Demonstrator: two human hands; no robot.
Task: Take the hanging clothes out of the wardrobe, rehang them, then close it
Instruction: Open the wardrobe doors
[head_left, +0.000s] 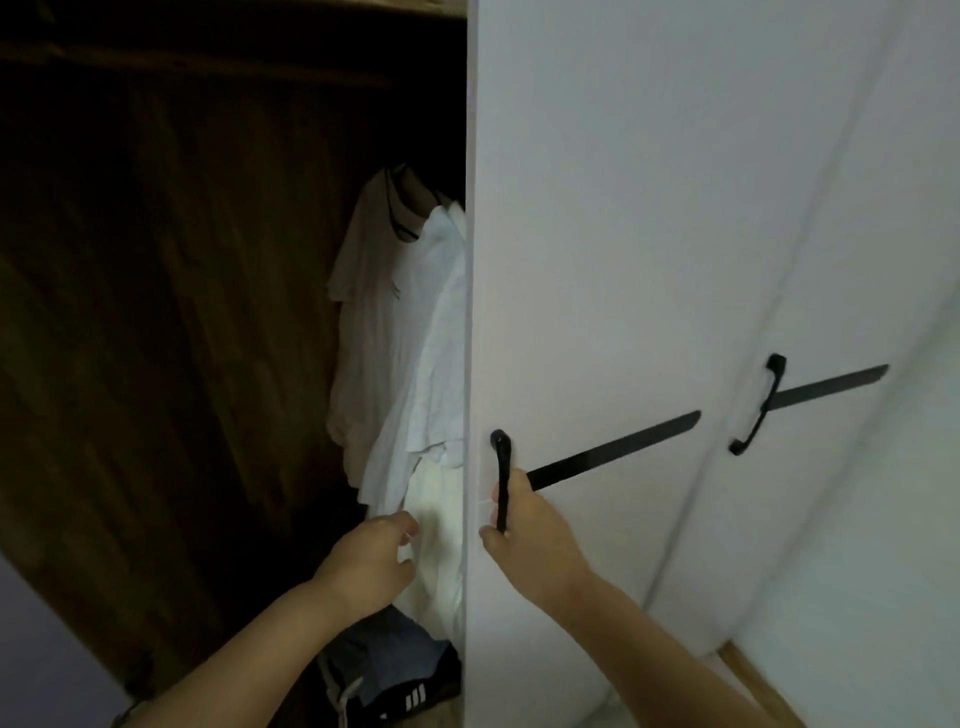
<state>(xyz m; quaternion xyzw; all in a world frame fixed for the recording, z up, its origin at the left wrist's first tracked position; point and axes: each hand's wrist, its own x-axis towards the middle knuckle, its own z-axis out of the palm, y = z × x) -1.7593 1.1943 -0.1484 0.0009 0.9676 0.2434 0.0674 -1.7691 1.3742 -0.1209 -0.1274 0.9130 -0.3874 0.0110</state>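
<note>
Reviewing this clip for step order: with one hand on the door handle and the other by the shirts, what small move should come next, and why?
Probably tuck the white shirts inward with the left hand, then draw it clear. The right hand grips the black handle of the white door, and the fabric hangs right at the door's edge, where it could get pinched.
</note>
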